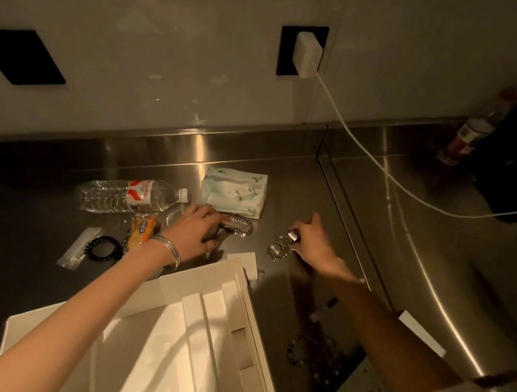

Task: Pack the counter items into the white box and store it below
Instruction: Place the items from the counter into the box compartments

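Clearly both hands are reaching past the open white box, which sits at the near edge of the bench with its flaps up and nothing visible inside it yet. The left hand has its fingers curled down over the left end of a silver chain and seems to be pinching it. The right hand is closed round one end of a metal watch band, and the rest of the band trails on the steel.

The two pieces lie close together just beyond the box's far wall. The other items are spread to the left and far side: a water bottle on its side, a tissue packet, a snack packet, a black hair tie and a clear sachet. A beaded bracelet lies near on the right, in shadow beside the box.

The main risk I see is in the lift. The chain is limp and held by one end, so it could swing, snag on the box's raised flap or slip through the fingers onto the steel. The watch band is also held at its tip and could drop the same way, or the two could tangle if they are brought in together. The left forearm crosses low over the box's far wall and could push the box back or fold a flap inward. The light is poor, so the dark bracelet and the sachet would be easy to leave behind.
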